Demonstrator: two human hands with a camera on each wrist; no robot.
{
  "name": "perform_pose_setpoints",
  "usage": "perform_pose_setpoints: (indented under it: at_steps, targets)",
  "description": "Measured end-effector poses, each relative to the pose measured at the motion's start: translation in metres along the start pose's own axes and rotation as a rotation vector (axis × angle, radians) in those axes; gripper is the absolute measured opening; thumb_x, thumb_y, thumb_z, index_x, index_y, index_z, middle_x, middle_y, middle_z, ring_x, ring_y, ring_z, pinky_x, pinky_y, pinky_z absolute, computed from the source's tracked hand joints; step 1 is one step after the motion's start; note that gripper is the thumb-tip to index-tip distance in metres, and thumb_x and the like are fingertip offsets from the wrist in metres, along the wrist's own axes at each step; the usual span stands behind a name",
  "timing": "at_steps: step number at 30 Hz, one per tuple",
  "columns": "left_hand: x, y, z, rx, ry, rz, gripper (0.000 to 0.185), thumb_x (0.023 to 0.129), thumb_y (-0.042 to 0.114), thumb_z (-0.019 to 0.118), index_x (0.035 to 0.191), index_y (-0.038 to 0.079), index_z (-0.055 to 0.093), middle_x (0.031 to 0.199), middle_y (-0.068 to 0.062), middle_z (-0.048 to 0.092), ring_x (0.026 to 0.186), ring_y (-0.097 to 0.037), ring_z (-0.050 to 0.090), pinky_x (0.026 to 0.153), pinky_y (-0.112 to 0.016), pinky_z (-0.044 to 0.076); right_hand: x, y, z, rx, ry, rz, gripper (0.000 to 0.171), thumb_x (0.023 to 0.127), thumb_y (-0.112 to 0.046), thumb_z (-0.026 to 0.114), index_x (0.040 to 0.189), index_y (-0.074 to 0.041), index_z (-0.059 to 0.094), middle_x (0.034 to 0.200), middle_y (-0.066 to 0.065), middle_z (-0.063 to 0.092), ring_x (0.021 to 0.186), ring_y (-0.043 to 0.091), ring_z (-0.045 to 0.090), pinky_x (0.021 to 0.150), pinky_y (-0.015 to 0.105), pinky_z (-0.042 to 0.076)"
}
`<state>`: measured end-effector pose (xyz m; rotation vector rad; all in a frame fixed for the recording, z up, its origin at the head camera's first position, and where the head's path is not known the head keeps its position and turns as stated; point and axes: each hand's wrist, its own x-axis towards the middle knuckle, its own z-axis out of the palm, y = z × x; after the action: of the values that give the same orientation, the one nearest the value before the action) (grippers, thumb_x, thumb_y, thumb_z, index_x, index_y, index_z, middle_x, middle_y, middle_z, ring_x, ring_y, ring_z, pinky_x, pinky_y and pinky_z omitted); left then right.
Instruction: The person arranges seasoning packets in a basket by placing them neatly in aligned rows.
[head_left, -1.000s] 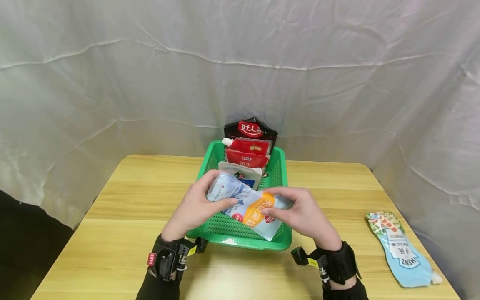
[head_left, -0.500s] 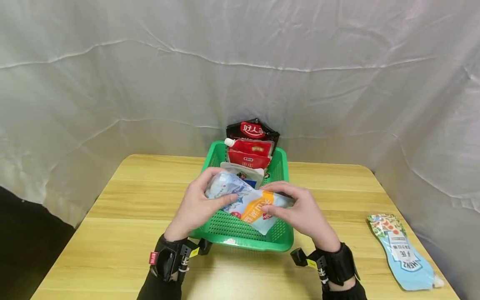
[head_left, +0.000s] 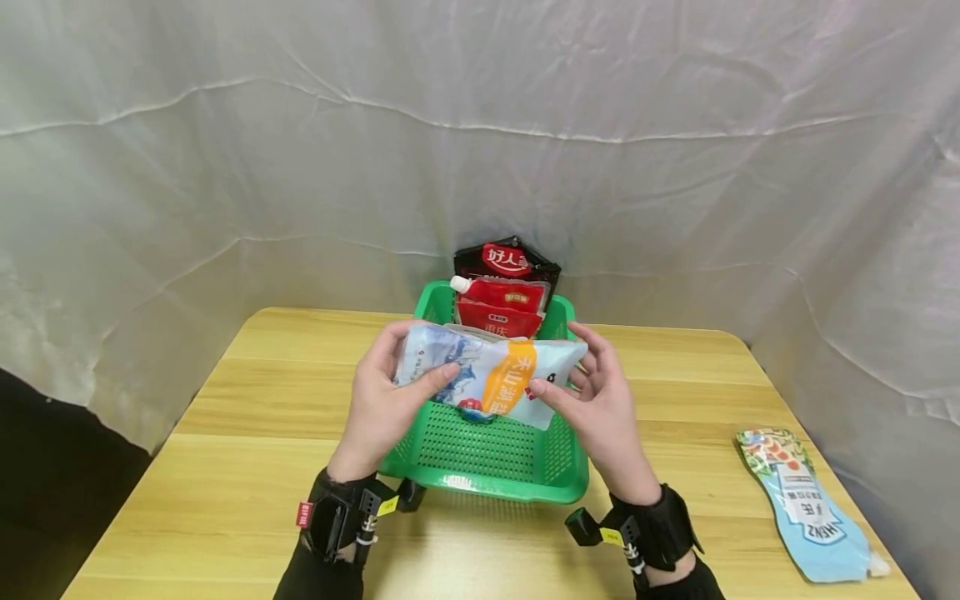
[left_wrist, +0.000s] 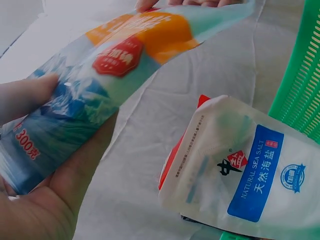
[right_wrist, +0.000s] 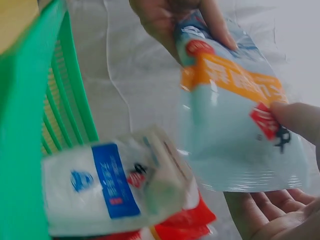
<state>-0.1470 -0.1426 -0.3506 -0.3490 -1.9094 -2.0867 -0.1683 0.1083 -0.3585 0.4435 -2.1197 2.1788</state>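
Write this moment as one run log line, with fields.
left hand: holds salt bag | right hand: holds same bag | bag: above green basket | table: blue pouch

2 hands [head_left: 382, 400], 6 pouches [head_left: 491, 379], 1 green basket [head_left: 487, 458], 1 table [head_left: 225, 467]

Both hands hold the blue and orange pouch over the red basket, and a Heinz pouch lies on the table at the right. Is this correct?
Not quite: the basket is green, not red, as the head view shows. The rest holds: the left hand and the right hand hold the blue and orange pouch over it, and the Heinz pouch lies on the table at the right.
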Motion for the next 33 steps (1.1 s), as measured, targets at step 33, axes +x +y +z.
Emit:
perform_pose_setpoints:
  at_steps: [33]
  targets:
    - [0.004,-0.006,-0.006,0.002,-0.158,0.003,0.048,0.089,-0.009,0.073,0.133,-0.003,0.055,0.119,-0.018,0.065,0.098,-0.024,0.07,0.079,-0.037,0.063,-0.005,0.0,-0.003,-0.109,0.089,-0.105,0.05,0.086,0.011,0.077,0.132,0.004,0.058,0.105,0.001,0.074,0.09,0.015,0.07,0.079,0.028,0.062]
